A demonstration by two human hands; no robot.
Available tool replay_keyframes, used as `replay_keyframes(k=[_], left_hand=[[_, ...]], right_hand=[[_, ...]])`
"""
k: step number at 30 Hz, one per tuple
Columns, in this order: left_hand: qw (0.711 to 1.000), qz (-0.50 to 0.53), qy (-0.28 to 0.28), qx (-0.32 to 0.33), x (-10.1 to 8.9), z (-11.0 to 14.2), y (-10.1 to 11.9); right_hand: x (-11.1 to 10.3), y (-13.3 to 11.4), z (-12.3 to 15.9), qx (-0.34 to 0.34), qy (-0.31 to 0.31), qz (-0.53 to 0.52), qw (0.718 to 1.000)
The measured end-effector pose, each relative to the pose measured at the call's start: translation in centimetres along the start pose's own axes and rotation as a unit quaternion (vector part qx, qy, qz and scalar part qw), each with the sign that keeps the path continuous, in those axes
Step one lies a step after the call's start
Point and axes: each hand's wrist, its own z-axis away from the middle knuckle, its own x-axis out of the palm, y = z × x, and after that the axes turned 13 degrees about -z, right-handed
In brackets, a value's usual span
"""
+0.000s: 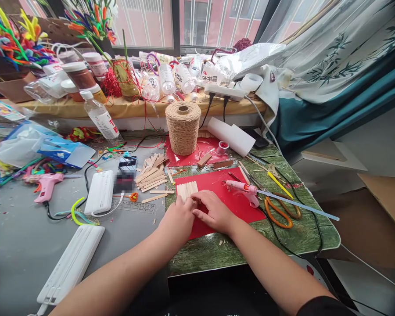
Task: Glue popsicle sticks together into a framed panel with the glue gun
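Observation:
A small panel of popsicle sticks, laid side by side, is at my hands over a red sheet. My left hand is closed at the panel's near end, its fingers curled around the lower part of the sticks. My right hand reaches in from the right, bent fingertips touching the near right edge of the panel, thumb apart from the fingers. Right of the hands, a pink glue gun with a long glue stick lies on the sheet. Loose popsicle sticks are heaped left of the panel.
Orange-handled scissors lie at the right. A large twine spool stands behind the red sheet. On the left are another pink glue gun, white power banks and a bottle. A power strip sits on the cluttered sill.

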Motion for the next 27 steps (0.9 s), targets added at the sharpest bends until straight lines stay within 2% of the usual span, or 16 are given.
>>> replay_keyframes(k=[11,14,17,20,22,24,27], left_hand=[[1.000,-0.006,-0.015,0.006,-0.7,0.1,0.0],[1.000,-0.008,-0.013,0.008,-0.6,0.2,0.0],[1.000,-0.007,-0.003,0.008,-0.4,0.2,0.0],[1.000,-0.001,0.008,0.002,-0.1,0.1,0.1],[1.000,0.000,0.012,0.005,0.1,0.1,0.0],[1.000,-0.001,0.012,0.008,0.2,0.2,0.0],[1.000,0.003,0.005,0.004,0.1,0.2,-0.1]], right_hand=[[0.0,0.0,-0.3,-0.012,-0.008,0.000,1.000],[-0.5,-0.9,-0.2,-0.029,0.010,-0.002,1.000],[-1.5,-2.9,1.1,-0.048,0.048,0.012,0.998],[-3.0,-4.5,4.1,-0.056,0.068,0.017,0.996],[-3.9,-4.3,6.7,-0.059,0.099,0.041,0.993],[-5.0,-3.2,9.5,-0.032,0.156,0.068,0.985],[-6.4,-0.8,12.8,0.024,0.309,0.123,0.943]])
